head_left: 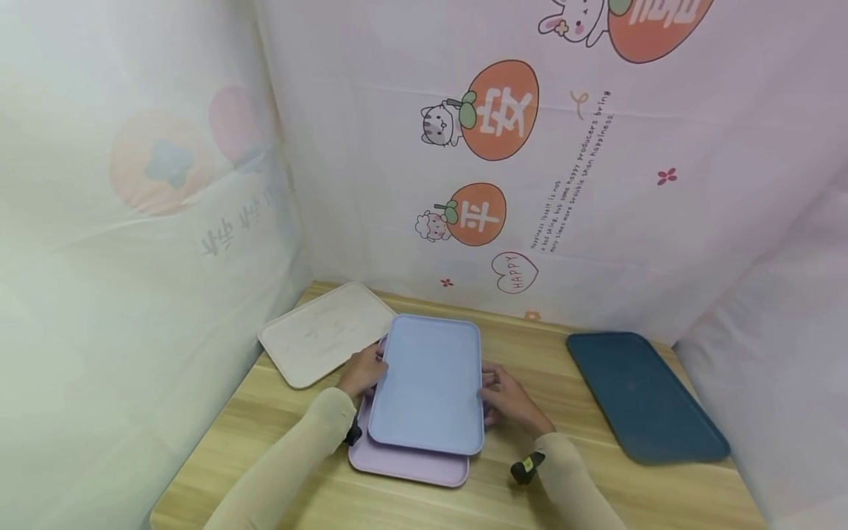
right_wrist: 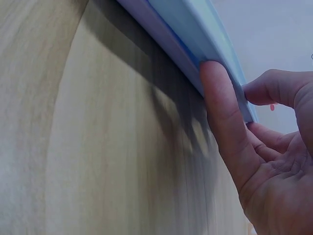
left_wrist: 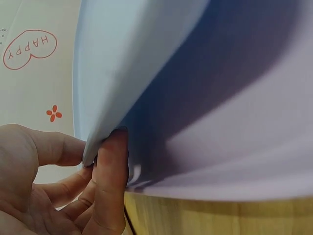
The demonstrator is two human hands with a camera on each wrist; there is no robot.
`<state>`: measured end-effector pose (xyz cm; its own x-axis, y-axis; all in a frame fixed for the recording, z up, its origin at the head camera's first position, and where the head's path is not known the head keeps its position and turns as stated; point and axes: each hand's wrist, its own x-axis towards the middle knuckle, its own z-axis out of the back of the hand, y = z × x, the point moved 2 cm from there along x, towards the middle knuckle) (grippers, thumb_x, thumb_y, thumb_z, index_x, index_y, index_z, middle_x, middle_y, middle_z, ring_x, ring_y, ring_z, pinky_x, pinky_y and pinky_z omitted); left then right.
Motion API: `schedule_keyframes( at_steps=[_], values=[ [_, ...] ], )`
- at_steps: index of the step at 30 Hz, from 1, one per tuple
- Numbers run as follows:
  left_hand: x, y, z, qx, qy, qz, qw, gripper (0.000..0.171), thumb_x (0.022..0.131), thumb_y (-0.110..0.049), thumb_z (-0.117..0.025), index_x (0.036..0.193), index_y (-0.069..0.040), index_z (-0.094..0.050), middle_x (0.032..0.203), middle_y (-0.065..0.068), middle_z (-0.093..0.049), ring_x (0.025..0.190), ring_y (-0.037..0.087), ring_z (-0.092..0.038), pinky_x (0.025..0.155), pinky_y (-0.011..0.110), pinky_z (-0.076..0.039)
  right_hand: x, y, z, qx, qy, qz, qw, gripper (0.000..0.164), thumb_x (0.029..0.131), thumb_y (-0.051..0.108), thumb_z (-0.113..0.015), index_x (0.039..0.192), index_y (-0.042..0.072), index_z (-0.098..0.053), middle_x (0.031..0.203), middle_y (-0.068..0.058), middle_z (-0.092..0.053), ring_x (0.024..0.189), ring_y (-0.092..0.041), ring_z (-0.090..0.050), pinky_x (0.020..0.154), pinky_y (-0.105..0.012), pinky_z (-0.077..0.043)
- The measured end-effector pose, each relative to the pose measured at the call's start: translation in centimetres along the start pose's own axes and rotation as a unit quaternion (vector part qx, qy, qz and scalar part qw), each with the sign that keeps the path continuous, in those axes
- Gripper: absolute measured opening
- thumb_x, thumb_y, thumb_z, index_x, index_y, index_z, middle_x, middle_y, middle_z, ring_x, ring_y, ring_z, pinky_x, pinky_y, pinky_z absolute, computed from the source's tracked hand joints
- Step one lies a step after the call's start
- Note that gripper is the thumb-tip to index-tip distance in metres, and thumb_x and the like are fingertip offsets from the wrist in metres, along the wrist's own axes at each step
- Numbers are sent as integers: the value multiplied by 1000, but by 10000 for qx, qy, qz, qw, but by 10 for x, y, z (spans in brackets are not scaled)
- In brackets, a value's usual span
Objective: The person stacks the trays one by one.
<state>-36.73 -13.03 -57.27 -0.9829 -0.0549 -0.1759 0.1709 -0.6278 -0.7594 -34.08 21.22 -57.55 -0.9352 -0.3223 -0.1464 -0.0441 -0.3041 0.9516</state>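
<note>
- Light blue, the rectangular tray [head_left: 430, 383] is near the middle of the wooden table [head_left: 232, 453], above the lavender tray [head_left: 409, 466], whose rim shows mainly at 6 o'clock.
- The left hand [head_left: 363, 370] pinches the light blue rim at 9 o'clock, thumb above and fingers beneath; the right hand [head_left: 510, 397] pinches the opposite rim near 3 o'clock likewise. Both grips are narrow, closed on the rim.
- Gripping opposite long sides probably balances the tray. The left wrist view shows a shadowed gap that gives the fingers room; whether the two trays touch elsewhere cannot be told.
- The cream tray [head_left: 327, 335] lies just beside, at 10 o'clock, and the dark teal tray [head_left: 645, 397] well apart, at 3 o'clock, seemingly leaving working space.
- The light blue tray lies face up, its long axis running from 12 to 6 o'clock, one short end toward the cloth wall [head_left: 371, 184], the other toward the person.
</note>
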Motion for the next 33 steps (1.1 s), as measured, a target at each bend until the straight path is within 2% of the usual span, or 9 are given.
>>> schedule_keyframes(
  at_steps=[5, 11, 19, 23, 28, 33],
  values=[
    [0, 4, 0, 194, -48, 41, 9998, 46, 100, -17, -59, 144, -5, -64, 121, 23, -74, 59, 24, -69, 44, 32, -59, 1, 0, -4, -28, 48, 54, 10000, 66, 101, 3, -66, 160, -3, -39, 129, -30, -56, 81, -25, -69, 62, -48, -69],
    [-4, 6, 3, 342, -77, -63, 9994, 48, 101, -19, -60, 147, -6, -61, 119, 23, -74, 56, 22, -67, 42, 31, -57, 3, -1, -7, -7, 86, 95, 9999, 63, 101, 3, -66, 158, -4, -40, 125, -26, -57, 78, -28, -69, 60, -46, -68],
    [-3, 14, 4, 424, -207, -198, 9987, 46, 100, -25, -61, 143, -8, -63, 126, 22, -76, 56, 21, -68, 44, 31, -56, 3, -3, -10, -103, 80, 99, 9999, 61, 101, 3, -67, 156, -5, -41, 121, -24, -59, 76, -25, -68, 59, -43, -68],
    [-2, 18, 4, 437, -221, -143, 9987, 44, 99, -25, -62, 139, -9, -64, 130, 20, -75, 61, 20, -69, 46, 31, -57, 3, -3, -13, -91, 91, 67, 9999, 61, 100, 4, -67, 155, -5, -42, 122, -25, -59, 78, -27, -69, 60, -45, -69],
    [-2, 22, 8, 272, -172, -71, 9995, 45, 97, -24, -64, 138, -6, -65, 128, 21, -76, 61, 25, -71, 47, 36, -59, 4, -3, -17, -146, 133, 39, 9998, 61, 101, 4, -67, 155, -5, -42, 123, -26, -59, 78, -28, -70, 60, -46, -69],
    [6, 36, 6, 375, -158, -335, 9986, 44, 99, -25, -61, 137, -4, -65, 124, 21, -77, 63, 24, -71, 45, 36, -58, 3, -3, -22, -190, 107, 47, 9998, 61, 100, 4, -68, 154, -6, -42, 121, -25, -60, 77, -25, -69, 59, -44, -69]
  ],
)
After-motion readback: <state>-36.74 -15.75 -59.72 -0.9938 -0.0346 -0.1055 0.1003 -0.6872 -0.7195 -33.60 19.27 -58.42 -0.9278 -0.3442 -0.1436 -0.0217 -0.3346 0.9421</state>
